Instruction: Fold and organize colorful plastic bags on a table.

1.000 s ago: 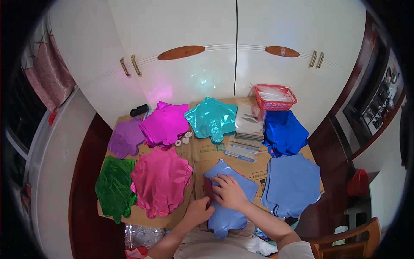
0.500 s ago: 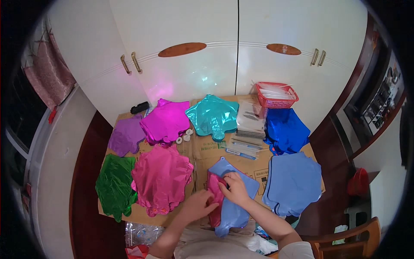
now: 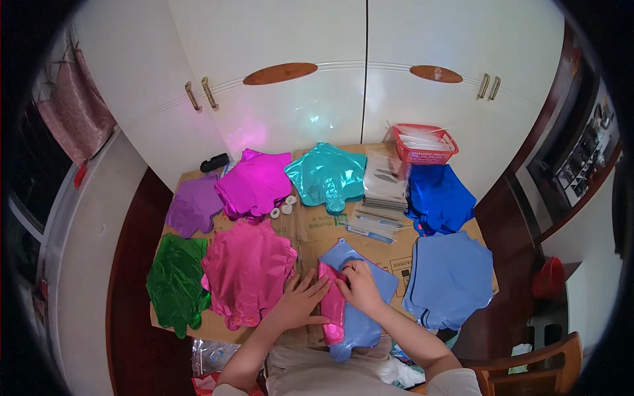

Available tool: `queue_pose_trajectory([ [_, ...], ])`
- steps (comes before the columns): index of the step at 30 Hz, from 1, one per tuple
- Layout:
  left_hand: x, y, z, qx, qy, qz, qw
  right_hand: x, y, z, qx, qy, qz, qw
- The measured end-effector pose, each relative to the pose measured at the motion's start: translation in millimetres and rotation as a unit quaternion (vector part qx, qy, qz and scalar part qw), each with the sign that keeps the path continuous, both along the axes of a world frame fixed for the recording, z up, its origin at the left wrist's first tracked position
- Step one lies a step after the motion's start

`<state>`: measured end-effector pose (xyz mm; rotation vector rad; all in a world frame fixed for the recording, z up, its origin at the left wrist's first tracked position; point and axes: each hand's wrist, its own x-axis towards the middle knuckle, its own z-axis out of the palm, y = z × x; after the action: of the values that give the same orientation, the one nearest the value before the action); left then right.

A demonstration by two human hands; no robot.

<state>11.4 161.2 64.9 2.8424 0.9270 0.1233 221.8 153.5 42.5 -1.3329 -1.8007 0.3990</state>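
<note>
In front of me a flat light blue foil balloon (image 3: 360, 320) lies with a folded pink foil balloon (image 3: 333, 310) along its left side. My right hand (image 3: 360, 285) rests over the blue foil, its fingers curled closed on the upper right edge of the folded pink one. Just to the left is my left hand (image 3: 304, 305), fingers spread, with the fingertips against the pink fold's left edge. A stack of pink foil balloons (image 3: 249, 274) lies left of that hand. Beyond my right hand is a stack of light blue foil balloons (image 3: 450, 280).
Flattened cardboard (image 3: 310, 228) covers the table. Around it lie green (image 3: 175, 284), purple (image 3: 193, 206), magenta (image 3: 254, 185), teal (image 3: 327, 177) and dark blue foil stacks (image 3: 439, 198). Clear packets (image 3: 384, 185), white rolls (image 3: 286, 209) and a red basket (image 3: 426, 155) stand farther back.
My left hand has opened out flat, with its fingers spread beside the pink fold. The pink fold lies smoother and brighter. My right hand has barely moved.
</note>
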Motion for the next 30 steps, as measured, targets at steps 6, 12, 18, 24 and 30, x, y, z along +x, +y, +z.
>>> queue_pose_trajectory([
  [6,1.2,0.2,-0.7,0.006,0.052,0.010,0.999,-2.6,-10.0,21.6,0.054,-0.129,0.010,0.990],
  [12,2.3,-1.6,2.1,0.008,0.040,0.015,0.999,0.6,-50.9,18.3,-0.019,-0.255,0.110,0.960],
  [18,6.2,23.2,11.6,0.024,0.076,0.006,0.997,7.6,-54.3,19.0,-0.040,-0.264,0.143,0.953],
  [24,10.9,55.6,-10.9,0.073,0.049,0.070,0.994,9.2,-55.7,20.4,-0.067,-0.270,0.161,0.947],
  [30,20.2,63.0,-11.6,0.234,0.013,0.043,0.971,10.9,-55.4,14.1,-0.068,-0.247,0.157,0.954],
])
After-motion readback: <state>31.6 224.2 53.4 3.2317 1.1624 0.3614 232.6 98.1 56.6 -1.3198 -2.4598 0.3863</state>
